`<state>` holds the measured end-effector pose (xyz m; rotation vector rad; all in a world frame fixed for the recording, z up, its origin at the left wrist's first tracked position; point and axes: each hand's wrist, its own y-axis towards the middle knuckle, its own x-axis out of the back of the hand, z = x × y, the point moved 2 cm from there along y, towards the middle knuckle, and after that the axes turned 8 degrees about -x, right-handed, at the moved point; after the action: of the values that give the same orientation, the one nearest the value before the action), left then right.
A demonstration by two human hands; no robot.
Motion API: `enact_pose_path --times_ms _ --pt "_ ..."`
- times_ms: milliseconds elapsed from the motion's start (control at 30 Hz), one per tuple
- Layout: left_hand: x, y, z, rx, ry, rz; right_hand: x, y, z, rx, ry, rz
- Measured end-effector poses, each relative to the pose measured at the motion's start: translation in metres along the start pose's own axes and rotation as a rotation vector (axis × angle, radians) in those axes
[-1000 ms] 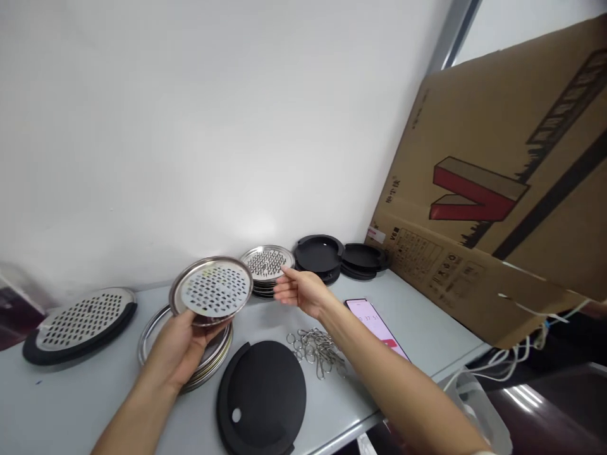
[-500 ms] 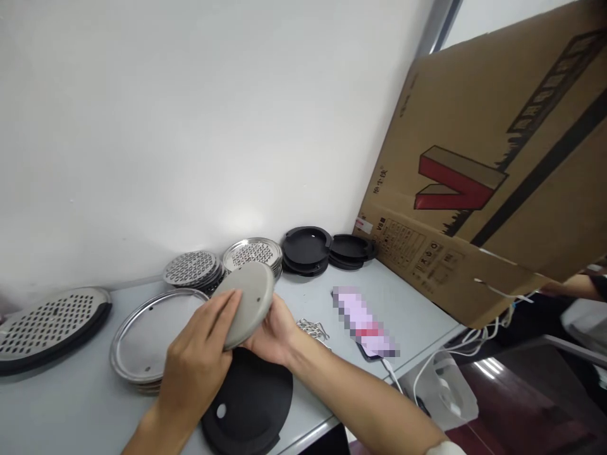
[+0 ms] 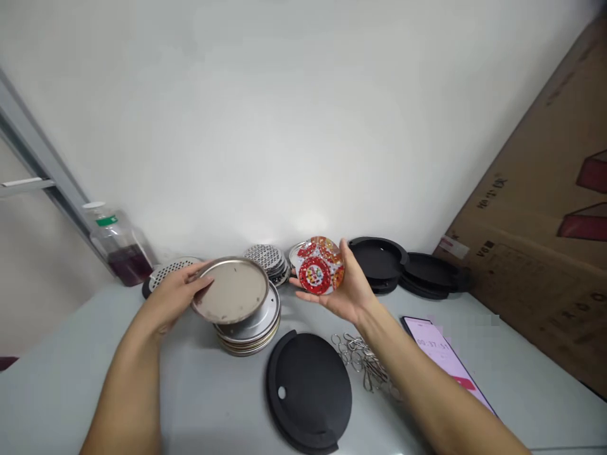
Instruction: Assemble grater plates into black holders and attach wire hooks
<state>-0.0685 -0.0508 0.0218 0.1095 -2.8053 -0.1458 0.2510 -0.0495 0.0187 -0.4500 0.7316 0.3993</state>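
My left hand [image 3: 177,294] grips the edge of a shallow round metal lid [image 3: 232,292], thumb on top. The lid is tilted over a stack of round metal plates [image 3: 270,316]; whether it touches them I cannot tell. On my right hand [image 3: 353,284] lies a round disc [image 3: 317,265] with a shiny red, white and yellow pattern. The thumb is raised beside the disc and some fingers show past its left edge. Nearer me, a black round tray [image 3: 313,392] with a small hole lies on the table.
Perforated metal discs [image 3: 263,256] are stacked by the wall, with black trays [image 3: 379,262] to their right. Wire rings [image 3: 363,360] lie near a phone [image 3: 446,354]. A bottle of dark liquid [image 3: 126,253] stands left; a cardboard box [image 3: 535,253] stands right.
Both hands were together on one greyish round piece; now they are apart, the lid in the left and the patterned disc in the right. The view has swung left.
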Motion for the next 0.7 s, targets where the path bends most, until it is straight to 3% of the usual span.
enact_pose_path --times_ms 133,300,400,500,567,633,700 --pt "-0.007 0.004 0.014 -0.022 0.257 0.125 -0.021 0.028 0.018 0.122 -0.387 -0.074" --pt "-0.02 0.013 0.017 -0.082 0.623 0.086 -0.052 0.078 0.019 0.465 -1.403 -0.25" --pt "-0.026 0.013 0.014 -0.107 0.645 0.149 -0.06 0.113 0.007 0.32 -1.938 -0.428" --pt "-0.032 0.015 0.019 -0.164 0.681 0.28 -0.065 0.137 -0.002 0.297 -2.016 -0.476" --pt "-0.037 0.019 0.027 -0.212 0.761 0.282 -0.068 0.14 -0.004 0.364 -2.037 -0.521" --pt "-0.04 0.023 0.03 -0.253 0.876 0.18 -0.067 0.13 -0.004 0.464 -2.052 -0.566" --pt "-0.045 0.02 0.021 -0.326 0.971 -0.006 -0.061 0.107 -0.003 0.557 -2.06 -0.596"
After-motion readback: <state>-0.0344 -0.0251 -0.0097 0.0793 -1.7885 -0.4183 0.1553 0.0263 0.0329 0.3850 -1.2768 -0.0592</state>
